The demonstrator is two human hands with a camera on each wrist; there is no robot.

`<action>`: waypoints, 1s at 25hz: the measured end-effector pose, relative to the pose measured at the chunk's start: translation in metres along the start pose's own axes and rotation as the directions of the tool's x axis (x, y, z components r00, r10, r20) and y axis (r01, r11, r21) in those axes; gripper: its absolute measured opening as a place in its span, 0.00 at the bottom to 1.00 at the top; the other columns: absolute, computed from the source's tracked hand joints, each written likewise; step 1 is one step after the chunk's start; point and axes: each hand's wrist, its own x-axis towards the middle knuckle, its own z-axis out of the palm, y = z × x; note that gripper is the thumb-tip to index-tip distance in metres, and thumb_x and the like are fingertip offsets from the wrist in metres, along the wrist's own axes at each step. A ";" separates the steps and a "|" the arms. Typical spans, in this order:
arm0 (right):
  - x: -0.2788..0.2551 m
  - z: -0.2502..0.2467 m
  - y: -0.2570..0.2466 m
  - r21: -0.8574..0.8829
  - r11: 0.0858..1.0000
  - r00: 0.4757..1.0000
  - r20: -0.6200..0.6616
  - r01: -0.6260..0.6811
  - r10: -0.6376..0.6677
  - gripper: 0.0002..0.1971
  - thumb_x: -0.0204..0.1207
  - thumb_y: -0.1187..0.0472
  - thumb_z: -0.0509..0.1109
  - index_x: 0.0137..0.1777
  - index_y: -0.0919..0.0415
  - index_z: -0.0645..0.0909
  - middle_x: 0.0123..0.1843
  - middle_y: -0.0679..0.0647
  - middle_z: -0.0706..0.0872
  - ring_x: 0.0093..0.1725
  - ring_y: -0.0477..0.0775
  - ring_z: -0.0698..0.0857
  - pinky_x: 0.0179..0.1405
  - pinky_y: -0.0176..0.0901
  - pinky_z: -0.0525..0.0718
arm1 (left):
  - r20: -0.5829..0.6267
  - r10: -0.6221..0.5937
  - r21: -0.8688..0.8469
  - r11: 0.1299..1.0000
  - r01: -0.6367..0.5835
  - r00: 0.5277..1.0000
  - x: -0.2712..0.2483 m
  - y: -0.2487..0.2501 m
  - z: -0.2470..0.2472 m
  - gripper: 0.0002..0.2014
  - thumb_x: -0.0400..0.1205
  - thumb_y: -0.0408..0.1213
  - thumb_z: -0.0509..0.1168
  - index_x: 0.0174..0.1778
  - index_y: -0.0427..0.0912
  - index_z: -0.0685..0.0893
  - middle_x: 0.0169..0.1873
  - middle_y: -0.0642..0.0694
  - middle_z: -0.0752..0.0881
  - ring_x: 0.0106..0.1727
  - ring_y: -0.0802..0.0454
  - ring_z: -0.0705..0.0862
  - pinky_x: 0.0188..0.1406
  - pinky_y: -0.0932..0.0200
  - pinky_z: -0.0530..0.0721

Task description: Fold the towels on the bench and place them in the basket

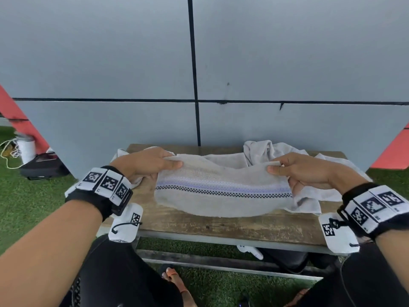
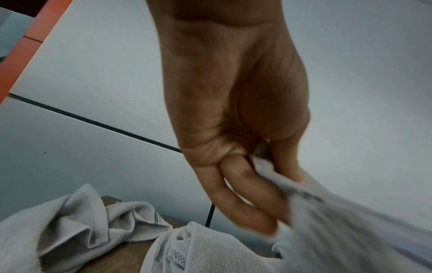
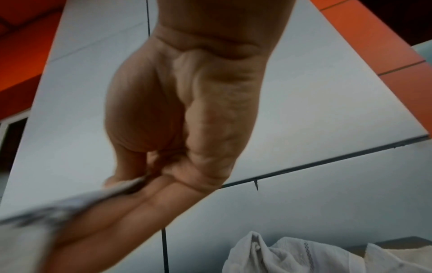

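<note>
A grey towel [image 1: 221, 196] with a blue and black patterned band hangs stretched between my two hands over the wooden bench [image 1: 221, 227]. My left hand [image 1: 152, 162] pinches its upper left corner between thumb and fingers. My right hand [image 1: 294, 168] pinches the upper right corner the same way. In the left wrist view the thumb and fingers [image 2: 261, 194] clamp the blurred towel [image 2: 339, 230]. The right wrist view shows that hand [image 3: 145, 182] holding the towel's edge [image 3: 58, 208]. No basket is in view.
More crumpled grey towels [image 1: 265, 151] lie on the bench at the back and right, another [image 2: 70, 225] at the left end. A grey panelled wall stands right behind the bench. Green turf surrounds it; a black bag [image 1: 42, 167] sits on the turf at the left.
</note>
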 end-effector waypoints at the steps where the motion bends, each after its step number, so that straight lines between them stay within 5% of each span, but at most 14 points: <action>1: 0.015 -0.005 0.001 0.005 1.000 0.997 -0.079 0.021 -0.021 0.15 0.86 0.52 0.65 0.61 0.61 0.85 0.48 0.63 0.93 0.45 0.69 0.92 0.43 0.59 0.92 | -0.071 0.015 0.038 0.999 -0.012 0.997 0.016 -0.004 -0.003 0.17 0.86 0.44 0.66 0.57 0.32 0.87 0.30 0.45 0.90 0.23 0.57 0.85 0.22 0.67 0.81; 3: 0.054 -0.014 0.004 -0.020 0.998 0.969 -0.240 0.056 -0.059 0.11 0.87 0.55 0.65 0.58 0.61 0.85 0.45 0.61 0.93 0.41 0.65 0.93 0.38 0.54 0.92 | -0.180 0.060 0.105 0.994 -0.042 0.982 0.055 -0.018 -0.009 0.21 0.84 0.49 0.68 0.51 0.29 0.86 0.40 0.35 0.91 0.36 0.44 0.88 0.42 0.51 0.85; 4: 0.074 -0.019 0.006 -0.043 0.997 0.953 -0.294 0.065 -0.075 0.09 0.87 0.56 0.66 0.55 0.60 0.85 0.44 0.61 0.92 0.38 0.63 0.93 0.36 0.53 0.92 | -0.228 0.062 0.117 0.993 -0.036 0.972 0.074 -0.024 -0.010 0.21 0.84 0.49 0.68 0.48 0.28 0.84 0.39 0.34 0.88 0.37 0.43 0.84 0.42 0.50 0.81; 8: 0.163 -0.037 0.018 -0.237 0.971 0.897 -0.418 0.045 -0.144 0.15 0.85 0.56 0.65 0.42 0.67 0.79 0.38 0.66 0.86 0.35 0.65 0.88 0.37 0.57 0.89 | -0.409 0.026 0.179 0.983 0.052 0.912 0.146 -0.033 -0.016 0.21 0.86 0.42 0.64 0.30 0.34 0.72 0.27 0.44 0.74 0.32 0.47 0.72 0.31 0.55 0.67; 11: 0.226 -0.047 0.026 -0.354 0.934 0.858 -0.492 -0.043 -0.147 0.19 0.84 0.55 0.66 0.32 0.63 0.71 0.31 0.60 0.79 0.37 0.65 0.81 0.35 0.51 0.77 | -0.452 -0.009 0.224 0.967 0.124 0.892 0.202 -0.042 -0.025 0.24 0.86 0.42 0.63 0.24 0.43 0.65 0.22 0.47 0.68 0.28 0.47 0.70 0.27 0.55 0.63; 13: 0.260 -0.049 0.034 -0.402 0.909 0.849 -0.513 -0.106 -0.128 0.20 0.83 0.58 0.66 0.30 0.61 0.69 0.31 0.58 0.77 0.37 0.61 0.77 0.34 0.48 0.68 | -0.412 -0.042 0.290 0.941 0.174 0.910 0.238 -0.056 -0.028 0.23 0.86 0.43 0.63 0.25 0.42 0.68 0.24 0.45 0.72 0.32 0.44 0.74 0.30 0.55 0.66; 15: 0.283 -0.047 0.047 -0.486 0.860 0.858 -0.497 -0.156 -0.125 0.14 0.80 0.59 0.66 0.31 0.58 0.73 0.36 0.56 0.80 0.41 0.61 0.79 0.40 0.47 0.73 | -0.296 -0.110 0.369 0.903 0.220 0.949 0.264 -0.073 -0.023 0.18 0.85 0.44 0.63 0.30 0.39 0.78 0.32 0.43 0.80 0.42 0.41 0.81 0.40 0.56 0.72; 18: 0.309 -0.038 0.064 -0.655 0.728 0.914 -0.392 -0.201 -0.100 0.06 0.75 0.55 0.65 0.44 0.54 0.82 0.46 0.53 0.84 0.54 0.61 0.82 0.50 0.51 0.82 | -0.085 -0.178 0.438 0.877 0.197 0.980 0.293 -0.101 -0.016 0.15 0.83 0.51 0.64 0.34 0.47 0.85 0.38 0.49 0.85 0.48 0.44 0.83 0.49 0.56 0.78; 22: 0.318 -0.029 0.066 -0.682 0.707 0.954 -0.298 -0.186 -0.036 0.16 0.78 0.49 0.70 0.64 0.48 0.79 0.61 0.54 0.83 0.67 0.62 0.77 0.67 0.53 0.75 | 0.005 -0.111 0.486 0.869 0.094 0.994 0.299 -0.110 -0.013 0.06 0.82 0.50 0.68 0.42 0.56 0.87 0.42 0.59 0.85 0.49 0.56 0.83 0.53 0.58 0.77; 25: 0.318 -0.028 0.060 -0.690 0.692 0.950 -0.311 -0.212 -0.018 0.10 0.77 0.50 0.72 0.56 0.47 0.82 0.58 0.54 0.84 0.66 0.62 0.77 0.71 0.54 0.69 | 0.053 -0.085 0.488 0.872 0.049 0.995 0.299 -0.109 -0.014 0.05 0.82 0.50 0.70 0.40 0.57 0.85 0.41 0.61 0.84 0.44 0.63 0.82 0.50 0.58 0.78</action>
